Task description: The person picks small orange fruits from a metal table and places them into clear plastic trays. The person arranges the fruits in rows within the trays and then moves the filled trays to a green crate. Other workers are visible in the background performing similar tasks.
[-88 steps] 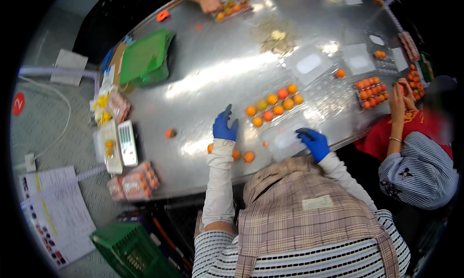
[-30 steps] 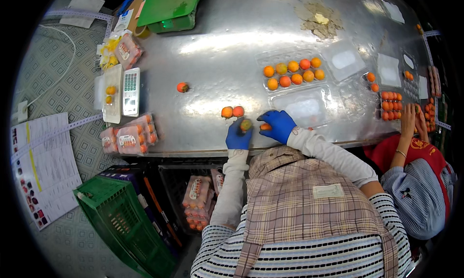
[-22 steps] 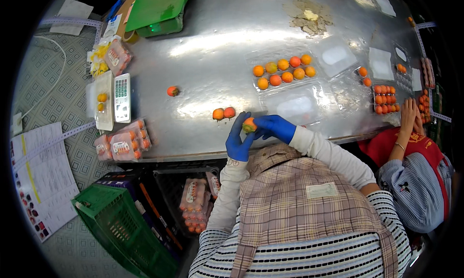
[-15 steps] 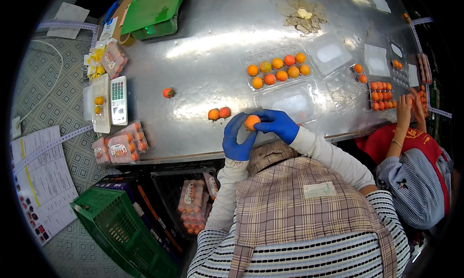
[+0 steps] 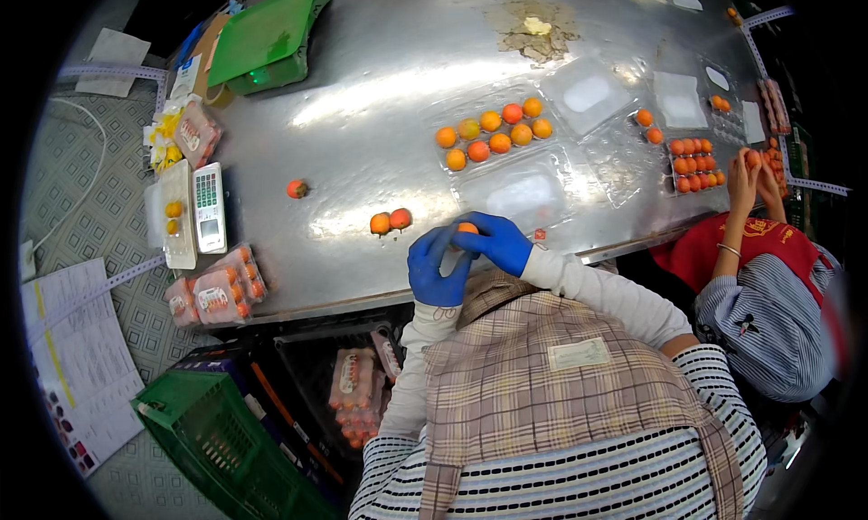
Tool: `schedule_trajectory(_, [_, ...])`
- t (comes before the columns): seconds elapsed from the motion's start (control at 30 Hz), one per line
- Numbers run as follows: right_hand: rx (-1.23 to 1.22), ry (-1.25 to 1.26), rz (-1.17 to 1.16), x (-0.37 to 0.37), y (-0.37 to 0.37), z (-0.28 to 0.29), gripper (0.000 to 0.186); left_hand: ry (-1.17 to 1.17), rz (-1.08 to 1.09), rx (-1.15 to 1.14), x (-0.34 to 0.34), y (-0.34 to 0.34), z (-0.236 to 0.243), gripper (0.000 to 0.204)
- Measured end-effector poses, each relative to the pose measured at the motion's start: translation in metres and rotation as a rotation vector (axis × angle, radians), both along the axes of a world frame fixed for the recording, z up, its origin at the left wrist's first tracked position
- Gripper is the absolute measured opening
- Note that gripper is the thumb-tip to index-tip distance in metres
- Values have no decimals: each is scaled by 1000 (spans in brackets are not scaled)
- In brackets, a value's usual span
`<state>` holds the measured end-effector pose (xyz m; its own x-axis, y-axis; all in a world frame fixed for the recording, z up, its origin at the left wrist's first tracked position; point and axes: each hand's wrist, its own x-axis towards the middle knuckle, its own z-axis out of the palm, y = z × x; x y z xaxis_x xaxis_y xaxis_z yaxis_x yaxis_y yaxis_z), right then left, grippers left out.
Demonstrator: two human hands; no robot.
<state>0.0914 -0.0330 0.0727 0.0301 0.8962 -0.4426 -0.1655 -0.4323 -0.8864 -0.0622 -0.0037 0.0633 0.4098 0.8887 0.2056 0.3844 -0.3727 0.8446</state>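
Note:
Close together at the near table edge, my two hands in blue gloves are closed around a small round orange fruit (image 5: 467, 228). My left hand (image 5: 436, 269) curls round its left side. The fingers of my right hand (image 5: 499, 243) press on it from the right and partly cover it. Two more orange fruits (image 5: 390, 221) lie touching on the metal table just beyond my left hand. Farther left, a single redder fruit (image 5: 297, 189) rests with its dark leafy top showing. Beyond my right hand, a clear plastic tray (image 5: 484, 165) holds two rows of fruit.
Empty clear trays (image 5: 515, 194) surround the filled one. At left are a scale (image 5: 209, 208), packed fruit boxes (image 5: 217, 294) and a green bin (image 5: 267, 50). Below the table stands a green crate (image 5: 194, 420). A co-worker's hands (image 5: 752, 176) hold fruit at the right.
The whole view has shifted, so table things sit a little more to the left. The fruit in my hands is now more covered by my fingers. The co-worker's hands have moved slightly.

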Motion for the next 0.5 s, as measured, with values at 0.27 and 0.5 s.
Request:
schedule_trajectory(0.27, [-142,212,6,19,0,-14,37,21,23,-2,7,0,1,48])
schedule_trajectory(0.5, [63,241,85,16,6,-14,42,3,49,-193,-5,9,-8,46])
